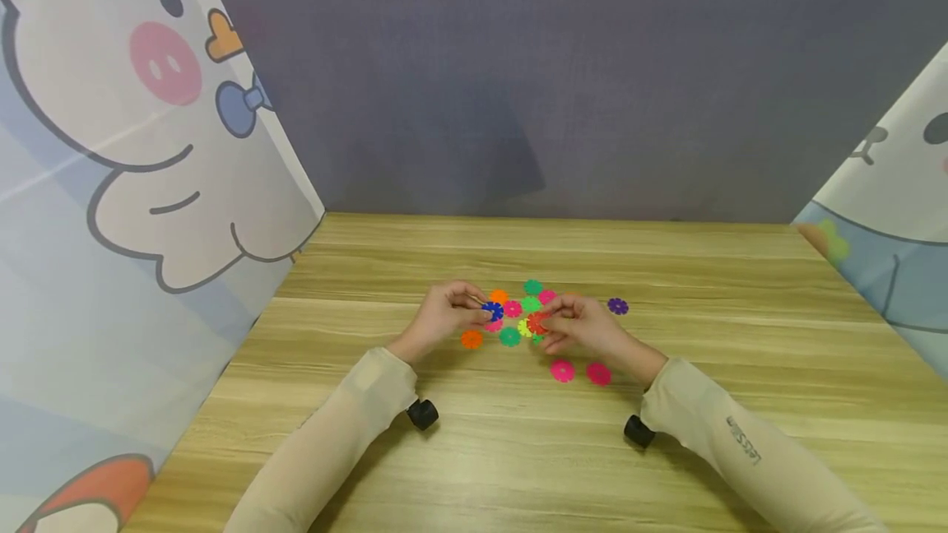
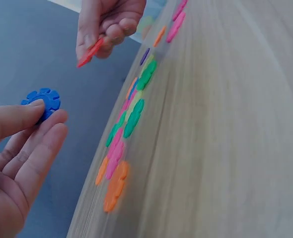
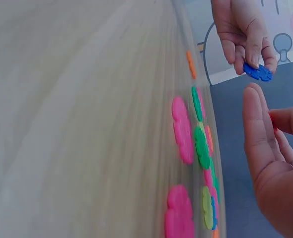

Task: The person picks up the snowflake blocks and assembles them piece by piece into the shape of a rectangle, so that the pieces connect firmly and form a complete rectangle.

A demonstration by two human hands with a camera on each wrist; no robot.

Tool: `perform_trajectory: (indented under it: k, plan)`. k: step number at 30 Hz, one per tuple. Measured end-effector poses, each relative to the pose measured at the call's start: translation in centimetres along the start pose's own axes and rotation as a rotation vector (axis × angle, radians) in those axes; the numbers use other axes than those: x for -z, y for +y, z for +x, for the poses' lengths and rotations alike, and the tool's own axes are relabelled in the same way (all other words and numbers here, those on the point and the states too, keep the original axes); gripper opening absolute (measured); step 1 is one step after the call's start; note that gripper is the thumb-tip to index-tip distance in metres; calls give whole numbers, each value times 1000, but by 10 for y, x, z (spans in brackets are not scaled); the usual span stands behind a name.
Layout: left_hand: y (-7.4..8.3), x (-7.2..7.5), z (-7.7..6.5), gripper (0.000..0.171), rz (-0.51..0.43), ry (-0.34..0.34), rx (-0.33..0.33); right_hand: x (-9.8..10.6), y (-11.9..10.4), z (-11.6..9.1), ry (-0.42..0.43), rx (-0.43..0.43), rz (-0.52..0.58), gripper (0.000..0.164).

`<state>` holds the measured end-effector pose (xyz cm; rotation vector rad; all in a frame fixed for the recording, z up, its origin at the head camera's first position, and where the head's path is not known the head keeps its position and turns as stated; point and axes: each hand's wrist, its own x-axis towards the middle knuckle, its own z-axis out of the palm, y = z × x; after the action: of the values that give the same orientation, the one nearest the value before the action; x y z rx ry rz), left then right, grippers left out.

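My left hand (image 1: 449, 312) pinches a blue notched disc (image 2: 48, 100) between thumb and fingers, raised above the table. Facing it, my right hand (image 1: 585, 325) holds a red notched disc (image 2: 91, 52) by its edge; in the right wrist view the fingers hide most of that disc. A gap separates the two discs. Beneath and between the hands, several flat flower-shaped discs lie loosely grouped, among them a green one (image 1: 509, 336), a pink one (image 1: 513, 308) and an orange one (image 1: 471, 340).
Two pink discs, the nearer-left one (image 1: 562, 370) and its neighbour (image 1: 599, 374), lie below my right hand. A purple disc (image 1: 618, 306) sits apart to the right. The wood-grain table (image 1: 518, 467) meets a grey panel (image 1: 548, 89) at the back. Cartoon-printed sheets stand at both sides.
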<state>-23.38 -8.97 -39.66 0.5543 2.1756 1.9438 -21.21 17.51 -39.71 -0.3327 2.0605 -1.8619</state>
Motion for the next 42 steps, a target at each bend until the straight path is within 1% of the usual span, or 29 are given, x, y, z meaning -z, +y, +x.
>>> perform_trajectory:
  k: [4,8,12,14,18,22,28,33,42]
  plan:
    - [-1,-6,-1,17,-22,7,-41,-1,2,2,-3,1,87,10]
    - [-3,-11,-2,17,-7,26,-83,-3,1,3,-13,-5,160,7]
    - [-3,-15,-3,16,3,40,-93,-5,-1,3,-20,-17,224,5]
    - [-2,-17,-4,15,-1,41,-92,-5,-1,3,-22,-24,256,5]
    - [-2,-22,-4,15,-19,43,-110,-7,-3,3,-28,-36,309,5]
    - [-1,-25,-4,14,-45,44,-117,-9,-4,3,-37,-46,340,5]
    - [-1,-28,-3,14,-53,53,-115,-10,-5,4,-36,-56,360,5]
    - [-3,-30,-3,13,-33,63,-124,-12,-4,4,-37,-62,384,9]
    - [-8,-30,-5,13,7,62,-172,-14,-2,4,-43,-90,425,17]
